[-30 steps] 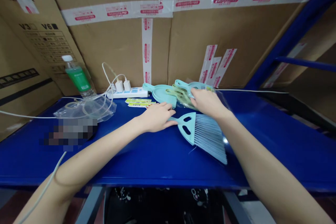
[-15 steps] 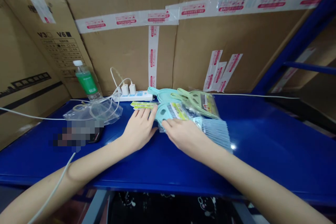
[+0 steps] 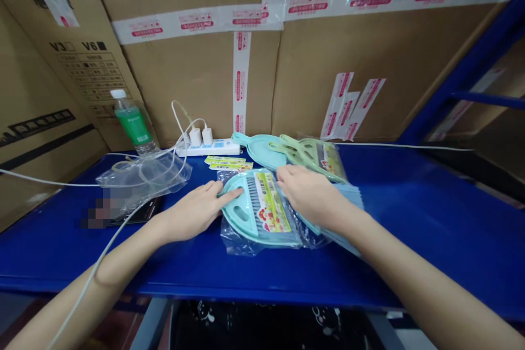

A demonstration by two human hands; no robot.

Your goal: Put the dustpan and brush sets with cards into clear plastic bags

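Observation:
A light-blue dustpan and brush set (image 3: pixel 241 224) in a clear bag lies on the blue table, with a yellow-green label over its grey bristles. My left hand (image 3: pixel 199 209) grips its left rim, one finger stretched over the top. At the bag's upper right edge, my right hand (image 3: pixel 307 192) has its fingers curled down; the fingertips are partly hidden. Under my right wrist, another light-blue piece with pale bristles (image 3: pixel 349 195) is partly covered. Behind lie a light-blue dustpan (image 3: pixel 264 149) and a bagged green dustpan set (image 3: pixel 314 156).
Several yellow label strips (image 3: pixel 229 164) lie behind the bag. A power strip (image 3: pixel 217 147) with plugged chargers stands by the cardboard wall (image 3: pixel 197 82). On the left are a green-labelled bottle (image 3: pixel 134 127), a crumpled plastic bag (image 3: pixel 164 169) and white cables, one crossing near my left forearm.
The bagged light-blue set has come nearer the front edge, showing its label. My left hand has shifted left, and my right hand has moved to the right. The yellow strips are now uncovered.

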